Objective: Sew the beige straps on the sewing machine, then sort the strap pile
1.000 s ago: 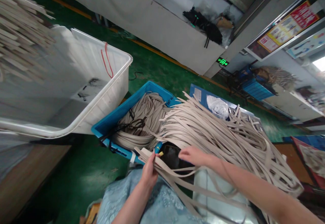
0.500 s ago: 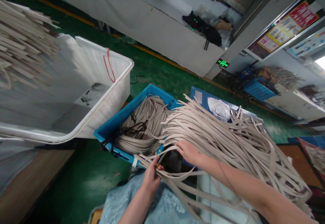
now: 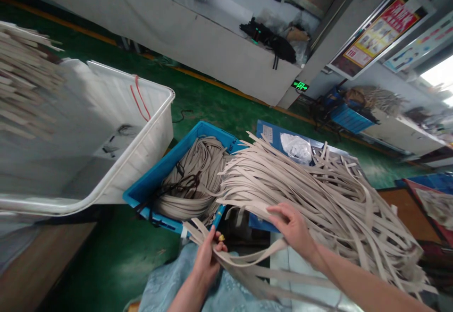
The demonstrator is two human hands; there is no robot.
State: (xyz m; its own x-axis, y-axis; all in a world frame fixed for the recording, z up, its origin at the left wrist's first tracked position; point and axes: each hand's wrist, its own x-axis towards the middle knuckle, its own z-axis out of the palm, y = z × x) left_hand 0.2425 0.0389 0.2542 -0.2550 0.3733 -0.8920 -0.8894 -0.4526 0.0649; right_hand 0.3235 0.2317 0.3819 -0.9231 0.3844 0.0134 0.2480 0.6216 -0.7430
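- Strips (image 3: 194, 232), flat and beige, bunched just nearside of blue crate (image 3: 150, 182), inside left hand (image 3: 208, 254), fingers wrapped closed around them.
- Right hand (image 3: 295, 229) to right of crate, beside loose strip pile (image 3: 300, 180); fingers part-curled, hold on any strip impossible to tell.
- Coiled strips (image 3: 208, 161) inside crate.
- White tub (image 3: 155, 135) left of crate, red cord (image 3: 142, 99) hanging at inner wall.

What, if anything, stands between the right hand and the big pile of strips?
Nothing visible: the right hand is already at the near edge of the strip pile. The left hand, holding other strips, is off to the side.
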